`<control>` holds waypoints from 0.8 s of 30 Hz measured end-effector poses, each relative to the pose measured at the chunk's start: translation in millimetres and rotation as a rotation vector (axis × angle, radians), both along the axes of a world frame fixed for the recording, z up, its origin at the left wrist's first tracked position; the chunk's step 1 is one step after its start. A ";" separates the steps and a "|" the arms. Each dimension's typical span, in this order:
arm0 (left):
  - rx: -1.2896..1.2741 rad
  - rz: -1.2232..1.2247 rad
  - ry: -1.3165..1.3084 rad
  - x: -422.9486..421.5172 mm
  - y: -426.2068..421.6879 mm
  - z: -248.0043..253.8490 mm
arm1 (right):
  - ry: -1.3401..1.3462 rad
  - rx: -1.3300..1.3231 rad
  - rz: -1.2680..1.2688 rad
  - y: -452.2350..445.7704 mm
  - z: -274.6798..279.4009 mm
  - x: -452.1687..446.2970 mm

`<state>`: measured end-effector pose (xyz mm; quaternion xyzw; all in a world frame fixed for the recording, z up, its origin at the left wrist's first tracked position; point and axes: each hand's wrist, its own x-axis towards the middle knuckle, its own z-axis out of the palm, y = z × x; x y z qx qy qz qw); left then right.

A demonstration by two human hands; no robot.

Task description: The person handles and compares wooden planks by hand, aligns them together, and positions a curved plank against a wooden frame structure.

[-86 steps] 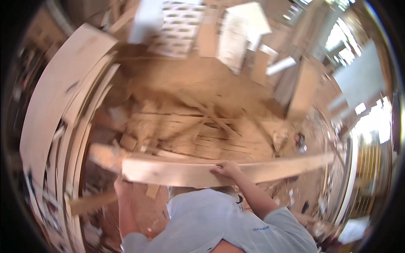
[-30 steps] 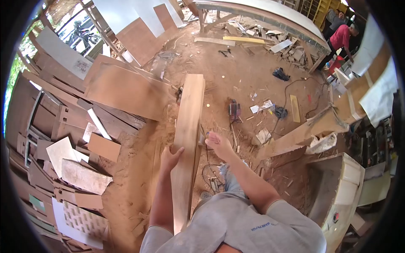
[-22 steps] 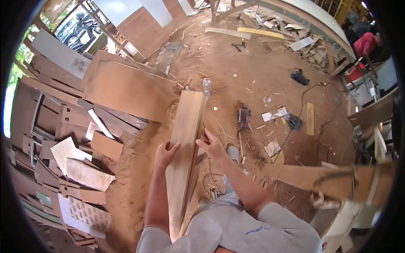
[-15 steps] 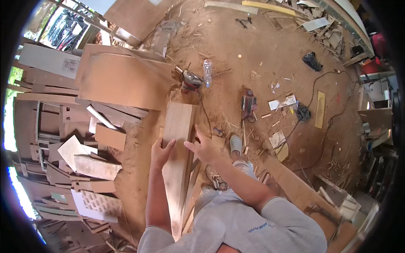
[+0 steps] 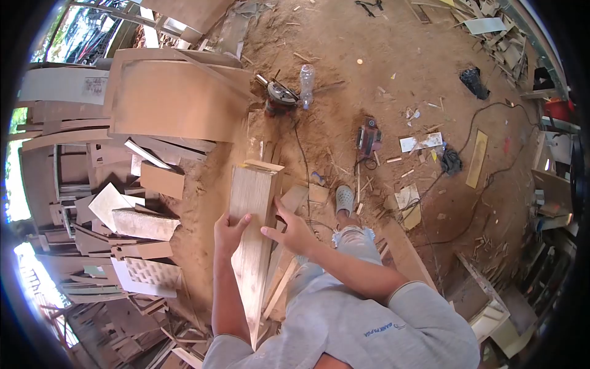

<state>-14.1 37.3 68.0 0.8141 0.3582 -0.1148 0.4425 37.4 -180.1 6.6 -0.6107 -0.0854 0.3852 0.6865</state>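
A long pale wooden beam [image 5: 251,246] runs away from my body, its far end lifted toward the middle of the view. My left hand [image 5: 230,232] grips the beam's left edge, thumb on the top face. On the right side, my right hand [image 5: 287,229] holds the other edge, thumb over the top and fingers along the side; its fingertips are partly hidden. Beyond the far end lie a power tool with a round metal guard [image 5: 281,98] and a clear plastic bottle [image 5: 306,86]. A red and black power tool [image 5: 369,140] rests on the ground to the right.
Stacked boards [image 5: 178,98] and offcuts [image 5: 147,224] line the left. A black cable [image 5: 479,203] curls over the dirt floor at right, near a yellowish strip [image 5: 477,158] and a black bag [image 5: 474,83]. Scrap wood [image 5: 507,46] lies at upper right. My shoe [image 5: 345,199] shows.
The view has swung round and tilted down. The beam, earlier crosswise, now points away from me. My right hand, off the beam a second ago, is back on its right side.
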 end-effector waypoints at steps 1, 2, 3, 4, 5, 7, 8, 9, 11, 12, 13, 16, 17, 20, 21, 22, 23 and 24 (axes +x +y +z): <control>-0.001 0.001 -0.010 1.8 -3.0 2.1 | -0.015 0.000 -0.012 2.1 -3.1 -3.1; -0.002 0.002 -0.020 5.6 -6.8 6.0 | -0.031 0.001 -0.024 3.5 -5.5 -3.3; -0.003 0.002 -0.029 6.9 -8.6 8.4 | -0.050 -0.012 -0.027 4.0 -6.1 -3.4; 0.017 -0.010 0.004 7.3 -7.3 8.6 | -0.069 -0.025 -0.032 4.5 -6.7 -3.7; 0.034 -0.022 0.038 7.5 -4.9 8.3 | -0.088 -0.040 -0.036 4.8 -8.2 -3.3; 0.061 -0.039 0.084 7.5 -3.7 8.3 | -0.093 -0.067 0.004 1.3 -6.5 0.0; 0.071 -0.047 0.097 9.2 -2.9 9.6 | -0.097 -0.078 0.023 0.4 -5.1 1.6; 0.081 -0.056 0.108 9.9 -1.6 10.9 | -0.097 -0.083 0.032 0.7 -4.8 2.5; 0.040 -0.030 0.078 3.8 5.2 2.4 | -0.102 -0.096 0.045 2.0 -5.0 4.1; 0.017 -0.017 0.062 0.7 8.6 -3.0 | -0.101 -0.097 0.047 2.4 -4.6 5.2; -0.001 -0.013 0.052 -1.3 10.7 -6.8 | -0.102 -0.099 0.048 1.8 -4.0 6.5; -0.051 0.000 0.017 -1.3 9.5 -6.3 | -0.132 -0.115 0.051 2.0 -0.8 8.9; -0.066 0.002 0.000 1.6 7.7 -2.9 | -0.147 -0.124 0.049 2.3 0.5 9.5; -0.085 -0.004 0.006 2.1 8.0 -1.1 | -0.076 -0.123 0.095 -0.3 8.6 15.4; -0.086 -0.006 0.017 1.5 9.3 -2.2 | -0.024 -0.086 0.075 -1.2 10.9 17.0; -0.088 -0.001 -0.010 -0.1 9.9 -5.6 | 0.027 -0.047 0.055 -1.9 13.1 19.0; -0.090 0.003 -0.038 -3.1 10.1 -10.6 | 0.078 -0.009 0.035 -2.1 15.7 19.8; -0.094 0.006 -0.065 -3.2 8.8 -11.3 | 0.062 -0.039 -0.014 -0.2 20.7 18.9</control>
